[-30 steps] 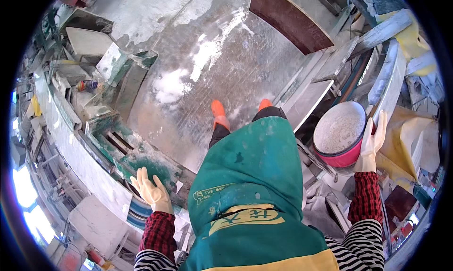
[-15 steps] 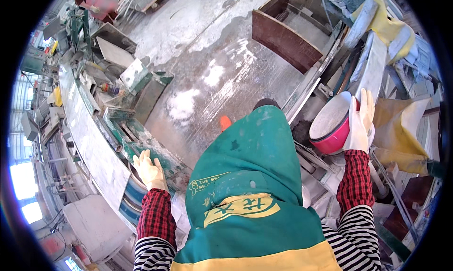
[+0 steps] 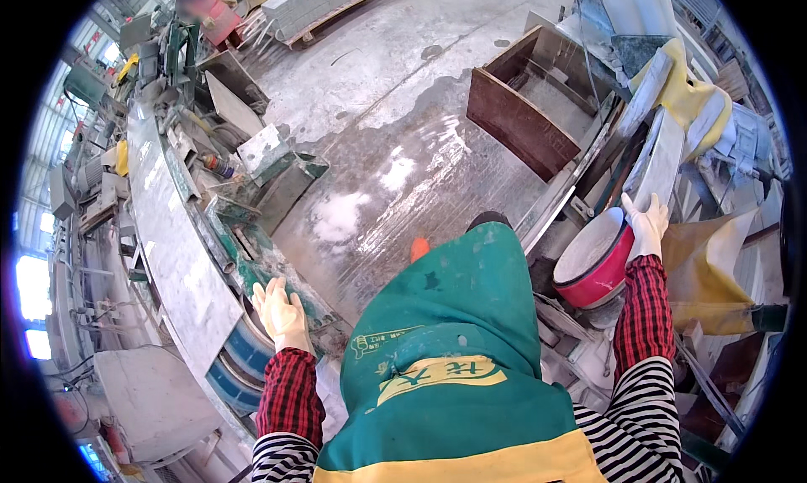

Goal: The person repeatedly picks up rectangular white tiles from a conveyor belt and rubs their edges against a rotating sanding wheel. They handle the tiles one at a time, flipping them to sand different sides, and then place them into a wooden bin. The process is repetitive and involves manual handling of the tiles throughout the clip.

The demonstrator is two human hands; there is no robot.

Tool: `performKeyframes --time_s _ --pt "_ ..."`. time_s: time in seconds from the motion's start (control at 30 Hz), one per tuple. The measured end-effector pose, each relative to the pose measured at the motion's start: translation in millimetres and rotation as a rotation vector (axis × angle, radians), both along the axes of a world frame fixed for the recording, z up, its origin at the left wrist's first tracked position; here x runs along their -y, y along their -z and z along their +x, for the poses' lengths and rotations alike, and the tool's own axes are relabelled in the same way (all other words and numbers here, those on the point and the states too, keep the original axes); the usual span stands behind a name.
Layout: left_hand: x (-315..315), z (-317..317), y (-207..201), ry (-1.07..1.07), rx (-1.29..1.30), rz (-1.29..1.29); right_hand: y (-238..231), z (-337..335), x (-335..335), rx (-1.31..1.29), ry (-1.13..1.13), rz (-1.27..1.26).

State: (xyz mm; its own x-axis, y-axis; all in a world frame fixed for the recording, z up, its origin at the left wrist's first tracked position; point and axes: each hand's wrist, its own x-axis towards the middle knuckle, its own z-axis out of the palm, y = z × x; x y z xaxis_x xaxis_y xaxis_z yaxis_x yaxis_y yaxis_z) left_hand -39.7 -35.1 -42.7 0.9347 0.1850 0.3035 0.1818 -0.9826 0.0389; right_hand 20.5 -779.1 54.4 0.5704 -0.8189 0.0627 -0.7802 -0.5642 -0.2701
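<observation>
My left hand [image 3: 282, 316], in a pale glove, is open with the fingers spread. It hovers beside a dusty green metal frame [image 3: 271, 271] and holds nothing. To its left runs a long pale marble-like slab [image 3: 187, 260] on the bench. My right hand [image 3: 647, 224], gloved alike, has its fingers apart at the near end of a long narrow pale strip [image 3: 664, 159]. Whether the fingertips touch the strip, I cannot tell. Just left of that hand stands a round red basin [image 3: 598, 283] with a dark rim and a whitish inside.
A brown open box [image 3: 525, 126] stands ahead on the right. Yellow cloth [image 3: 714, 117] drapes over the right-hand frame. The floor [image 3: 370, 189] between the benches is wet with whitish patches. Far left, a person in red [image 3: 220, 21] is near stacked pale blocks [image 3: 324, 8].
My right hand has come off the red basin's side and shifted to the near end of the pale strip. The left hand stays open. The whole view has shifted slightly.
</observation>
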Motion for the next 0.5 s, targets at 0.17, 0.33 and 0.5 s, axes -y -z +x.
performKeyframes --time_s 0.17,0.33,0.5 --pt "-4.4 -2.7 -1.6 -0.035 0.0 -0.093 -6.7 10.6 -3.7 -0.071 0.126 0.118" --pt "7.4 -2.1 -30.2 -0.134 -0.057 -0.237 -15.6 10.4 -33.7 -0.002 0.132 0.079" --pt "-14.4 12.7 63.6 -0.208 0.354 -1.028 -11.5 -5.0 23.9 0.309 0.058 0.481"
